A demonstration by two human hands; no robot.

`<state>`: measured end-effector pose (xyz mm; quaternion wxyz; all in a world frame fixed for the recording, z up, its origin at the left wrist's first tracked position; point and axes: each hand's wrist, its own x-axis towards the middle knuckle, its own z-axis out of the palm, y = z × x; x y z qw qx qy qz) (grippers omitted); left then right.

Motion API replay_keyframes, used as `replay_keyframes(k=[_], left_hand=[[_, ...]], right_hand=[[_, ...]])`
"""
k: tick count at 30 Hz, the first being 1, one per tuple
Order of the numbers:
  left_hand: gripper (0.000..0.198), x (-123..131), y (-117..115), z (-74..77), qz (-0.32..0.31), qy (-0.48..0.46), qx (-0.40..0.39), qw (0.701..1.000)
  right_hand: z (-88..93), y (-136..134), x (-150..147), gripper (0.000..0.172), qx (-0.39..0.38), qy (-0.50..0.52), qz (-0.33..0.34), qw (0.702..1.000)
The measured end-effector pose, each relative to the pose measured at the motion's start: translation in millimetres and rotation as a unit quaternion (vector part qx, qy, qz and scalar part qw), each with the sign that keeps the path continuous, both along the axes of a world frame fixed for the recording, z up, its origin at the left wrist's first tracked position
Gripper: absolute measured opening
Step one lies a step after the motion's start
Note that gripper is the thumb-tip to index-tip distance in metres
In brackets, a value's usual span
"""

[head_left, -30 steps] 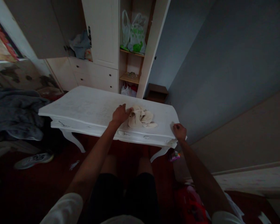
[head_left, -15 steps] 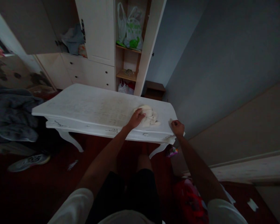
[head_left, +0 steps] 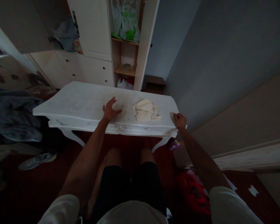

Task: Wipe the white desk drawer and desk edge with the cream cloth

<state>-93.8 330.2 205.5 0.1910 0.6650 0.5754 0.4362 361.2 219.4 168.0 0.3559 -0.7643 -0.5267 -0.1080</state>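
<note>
A crumpled cream cloth [head_left: 145, 111] lies on the right half of the white table [head_left: 84, 96], with neither hand on it. To the left of the cloth, my left hand [head_left: 110, 111] is open, fingers spread over a greyish smudged part of the tabletop, and holds nothing. At the table's right end my right hand [head_left: 180, 120] is closed with curled fingers, close to the corner. Whatever those fingers hold, if anything, is hidden.
Behind the table stands a white wardrobe [head_left: 93, 34] with open doors and plastic bags [head_left: 128, 23] on a shelf. Grey clothing [head_left: 14, 115] is heaped at left, above a shoe [head_left: 38, 160]. A red bag [head_left: 192, 191] sits on the floor at right.
My left hand has let go of the cloth and moved left, its fingers now spread. The cloth stays on the table. My right hand remains closed at the right end. The view has shifted slightly.
</note>
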Motion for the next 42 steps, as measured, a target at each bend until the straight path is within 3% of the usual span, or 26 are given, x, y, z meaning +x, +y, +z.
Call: replay_keyframes(k=[2,4,9,14,20,34,38,42], left_hand=[[0.083,-1,6,-8.1,-0.044,-0.013,0.038,0.998],[0.095,-2,10,-17.9,-0.062,-0.026,0.049,0.997],[0.054,-2,10,-31.3,-0.056,-0.033,0.028,0.997],[0.028,0,2,-23.5,-0.060,-0.057,-0.002,0.997],[0.026,-3,-6,-15.9,-0.030,-0.080,0.010,0.996],[0.028,-4,-6,-21.7,-0.022,-0.089,0.039,0.995],[0.028,-3,-8,-19.7,-0.020,-0.070,0.031,0.997],[0.029,-3,-8,-19.3,-0.011,-0.051,0.038,0.998]], right_hand=[[-0.1,0,-1,0.048,0.004,-0.001,-0.003,1.000],[-0.2,0,-2,0.047,0.001,-0.001,-0.001,1.000],[0.2,-1,-3,0.045,0.004,-0.006,-0.008,1.000],[0.5,-2,-3,0.046,0.004,-0.006,-0.004,1.000],[1.6,-3,-3,0.044,-0.031,-0.009,-0.005,0.999],[9.9,6,-1,0.025,-0.112,0.019,0.042,0.993],[15.7,11,-14,0.036,-0.111,0.033,0.083,0.990],[26.8,17,-52,0.059,-0.065,0.042,0.144,0.987]])
